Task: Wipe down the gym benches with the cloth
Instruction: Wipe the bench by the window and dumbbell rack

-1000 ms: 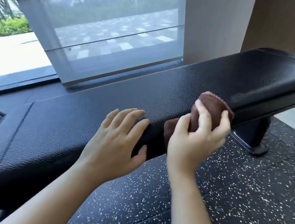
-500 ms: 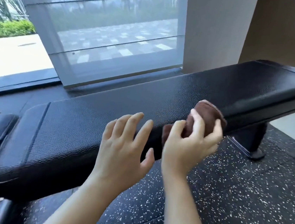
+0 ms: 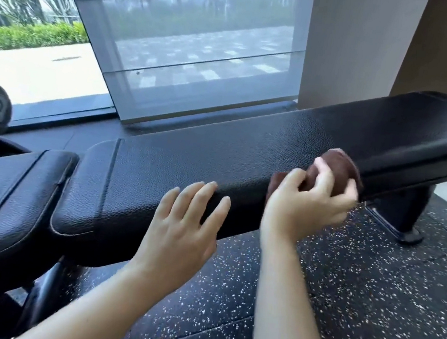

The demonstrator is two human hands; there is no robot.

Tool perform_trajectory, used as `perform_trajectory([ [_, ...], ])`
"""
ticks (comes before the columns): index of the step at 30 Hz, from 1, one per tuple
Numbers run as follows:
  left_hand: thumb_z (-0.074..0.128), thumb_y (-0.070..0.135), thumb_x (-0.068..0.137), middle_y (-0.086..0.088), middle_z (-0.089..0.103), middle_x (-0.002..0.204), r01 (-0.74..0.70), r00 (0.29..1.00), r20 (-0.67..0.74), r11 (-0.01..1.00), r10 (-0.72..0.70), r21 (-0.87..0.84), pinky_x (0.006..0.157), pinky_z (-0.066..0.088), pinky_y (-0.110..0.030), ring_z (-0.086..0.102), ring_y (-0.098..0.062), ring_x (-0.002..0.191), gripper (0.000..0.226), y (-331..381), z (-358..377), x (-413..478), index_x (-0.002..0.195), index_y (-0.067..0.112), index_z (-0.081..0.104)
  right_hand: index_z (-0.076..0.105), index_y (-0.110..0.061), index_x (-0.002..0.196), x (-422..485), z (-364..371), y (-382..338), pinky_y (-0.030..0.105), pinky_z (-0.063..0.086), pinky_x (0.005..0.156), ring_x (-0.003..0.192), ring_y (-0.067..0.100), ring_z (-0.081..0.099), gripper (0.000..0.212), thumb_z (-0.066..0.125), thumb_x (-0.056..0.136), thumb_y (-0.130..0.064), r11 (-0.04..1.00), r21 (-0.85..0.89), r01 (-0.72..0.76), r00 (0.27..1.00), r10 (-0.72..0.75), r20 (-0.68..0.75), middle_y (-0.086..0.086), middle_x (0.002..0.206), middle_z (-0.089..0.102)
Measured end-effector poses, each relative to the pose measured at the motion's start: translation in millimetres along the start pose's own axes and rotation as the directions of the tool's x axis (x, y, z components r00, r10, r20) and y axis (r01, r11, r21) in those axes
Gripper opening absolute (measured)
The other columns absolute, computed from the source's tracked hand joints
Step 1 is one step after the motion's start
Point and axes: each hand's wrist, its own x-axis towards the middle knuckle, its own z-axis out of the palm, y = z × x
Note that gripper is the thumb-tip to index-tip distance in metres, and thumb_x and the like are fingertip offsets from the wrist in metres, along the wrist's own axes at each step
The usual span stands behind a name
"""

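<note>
Speckled floor (image 3: 369,297), black bench (image 3: 218,155) by window blind (image 3: 202,55), right hand (image 3: 299,205) gripping brown cloth (image 3: 336,168), left hand (image 3: 182,228) spread flat

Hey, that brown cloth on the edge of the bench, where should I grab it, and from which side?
Take the brown cloth by its bunched middle, coming in from the near side of the bench. It is wadded into a ball against the pad's rounded near edge, so fingers can probably curl over the wad from there, much as the right hand grips it.
</note>
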Motion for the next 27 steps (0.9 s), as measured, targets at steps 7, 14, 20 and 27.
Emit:
perform_trajectory([
  [7, 0.052, 0.019, 0.080, -0.021, 0.060, 0.119, -0.029, 0.999, 0.041, 0.999, 0.028, 0.038, 0.085, 0.049, -0.050, 0.050, -0.034, 0.110, 0.042, -35, -14, -23, 0.121, 0.008, 0.048, 0.071, -0.021, 0.101, -68, -5, -13, 0.043, 0.042, 0.083, 0.108, 0.040, 0.043, 0.034, 0.050, 0.075, -0.023, 0.994, 0.017, 0.111, 0.985, -0.112, 0.130, 0.019, 0.136, 0.043],
  [14, 0.049, 0.025, 0.082, -0.020, 0.057, 0.121, 0.003, 0.998, 0.068, 1.000, -0.005, 0.025, 0.088, 0.047, -0.050, 0.047, -0.033, 0.112, 0.045, -57, -25, -42, 0.123, 0.009, 0.047, 0.071, -0.013, 0.106, -41, -8, -2, 0.039, 0.034, 0.094, 0.109, 0.048, 0.045, 0.035, 0.050, 0.078, -0.018, 0.995, 0.027, 0.094, 0.994, -0.095, 0.047, 0.027, 0.130, 0.045],
  [20, 0.048, 0.031, 0.080, -0.023, 0.057, 0.121, 0.083, 0.994, 0.064, 0.997, -0.083, 0.006, 0.091, 0.044, -0.051, 0.047, -0.035, 0.114, 0.049, -83, -34, -66, 0.123, 0.007, 0.046, 0.071, -0.019, 0.104, -117, -4, -25, 0.046, 0.042, 0.088, 0.111, 0.042, 0.042, 0.035, 0.051, 0.076, -0.026, 0.996, 0.006, 0.093, 0.990, -0.094, 0.107, 0.021, 0.136, 0.042],
  [27, 0.049, 0.035, 0.079, -0.023, 0.056, 0.122, 0.116, 0.988, 0.096, 0.993, -0.117, 0.018, 0.096, 0.036, -0.048, 0.045, -0.035, 0.116, 0.052, -101, -43, -86, 0.123, 0.007, 0.045, 0.072, -0.018, 0.099, -150, -11, -28, 0.038, 0.030, 0.095, 0.108, 0.040, 0.043, 0.030, 0.053, 0.076, -0.020, 0.950, -0.003, 0.313, 0.930, -0.306, 0.204, 0.023, 0.131, 0.046],
])
